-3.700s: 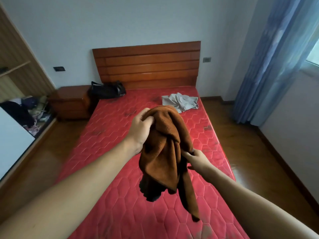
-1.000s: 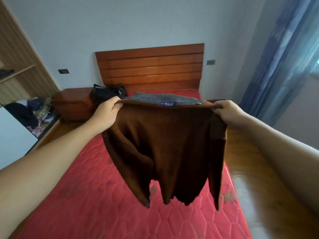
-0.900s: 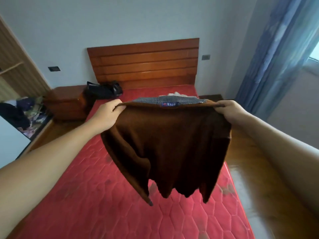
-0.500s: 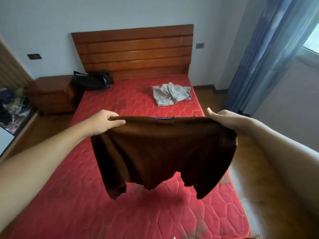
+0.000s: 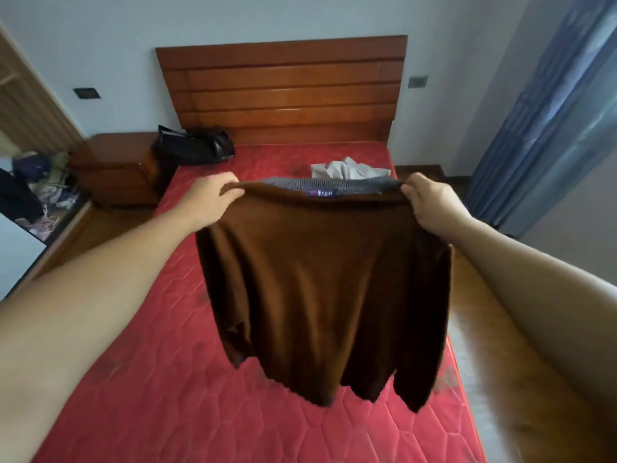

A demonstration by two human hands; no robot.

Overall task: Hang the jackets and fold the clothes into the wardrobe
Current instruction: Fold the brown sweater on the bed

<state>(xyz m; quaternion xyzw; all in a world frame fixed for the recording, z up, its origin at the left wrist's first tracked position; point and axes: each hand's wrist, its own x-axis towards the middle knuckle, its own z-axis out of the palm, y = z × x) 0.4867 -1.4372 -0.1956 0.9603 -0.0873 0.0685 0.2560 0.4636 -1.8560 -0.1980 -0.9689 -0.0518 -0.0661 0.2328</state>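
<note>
A brown fleece garment (image 5: 324, 289) with a grey ribbed band and a small blue label at its top edge hangs spread in the air above the red mattress (image 5: 160, 379). My left hand (image 5: 210, 198) grips its top left corner and my right hand (image 5: 430, 203) grips its top right corner. A crumpled grey garment (image 5: 347, 168) lies on the mattress near the headboard, partly hidden behind the brown one. The open wardrobe (image 5: 23, 105) stands at the left edge, with several loose clothes (image 5: 36, 185) piled in its bottom.
A wooden headboard (image 5: 283, 91) closes the far end of the bed. A black bag (image 5: 193, 148) sits at the mattress's far left corner beside a wooden nightstand (image 5: 117, 168). Blue curtains (image 5: 547, 121) hang at the right. Wooden floor (image 5: 521, 412) runs along the right of the bed.
Since the bunched-up start, both hands have spread the brown garment out by its top corners. In the last half second it has risen, again hiding most of the grey garment.
</note>
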